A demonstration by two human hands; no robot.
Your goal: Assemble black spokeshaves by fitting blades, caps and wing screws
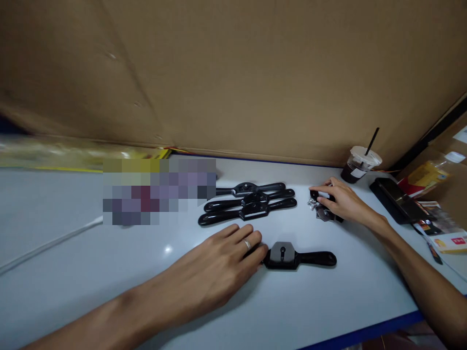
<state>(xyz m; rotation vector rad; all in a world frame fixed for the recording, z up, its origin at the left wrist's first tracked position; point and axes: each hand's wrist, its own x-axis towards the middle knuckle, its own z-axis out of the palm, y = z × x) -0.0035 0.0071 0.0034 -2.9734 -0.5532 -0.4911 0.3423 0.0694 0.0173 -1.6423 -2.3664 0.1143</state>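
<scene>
A glossy black tool (280,265) lies mid-table (299,311), nearer the front edge, its round-ended handle (317,258) pointing right. A grey plate (289,252) with clipped corners is fixed on it by a black screw (282,251). The left hand (231,262) grasps its other end. The right hand (339,200) touches small black and silver parts (323,214) toward the right edge; whether it grips any, I cannot tell. Three similar tools (254,210) lie nearer the back edge.

lidded cup (353,171) with black straw (372,141) | yellow-liquid bottle (430,174) | white cable (54,243) | brown cardboard (233,78)
</scene>
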